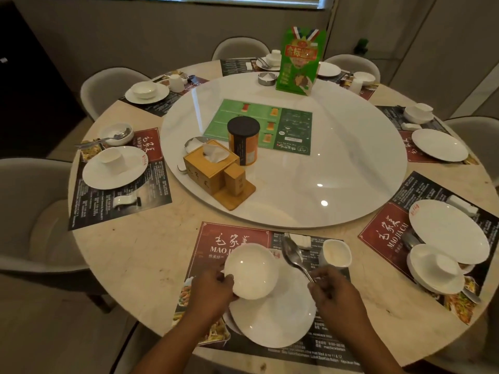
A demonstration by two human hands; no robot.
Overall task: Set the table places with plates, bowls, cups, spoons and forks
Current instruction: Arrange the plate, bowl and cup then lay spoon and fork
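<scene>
At the near place a white plate (272, 317) lies on a printed placemat (237, 238). My left hand (210, 292) grips the rim of a white bowl (251, 269), held tilted above the plate's far left edge. My right hand (332, 290) pinches the handle of a metal spoon (293, 255), whose bowl end points away toward the table's centre. A white cup (336, 252) stands on the mat just right of the spoon, and a small white rest (301, 240) lies behind it.
A white turntable (324, 171) fills the table's middle with a wooden tissue box (210, 164), a dark-lidded can (243, 140) and a green stand-up card (299, 63). Other places around the round table (140, 252) hold plates, bowls and cups. Grey chairs (29, 211) ring the table.
</scene>
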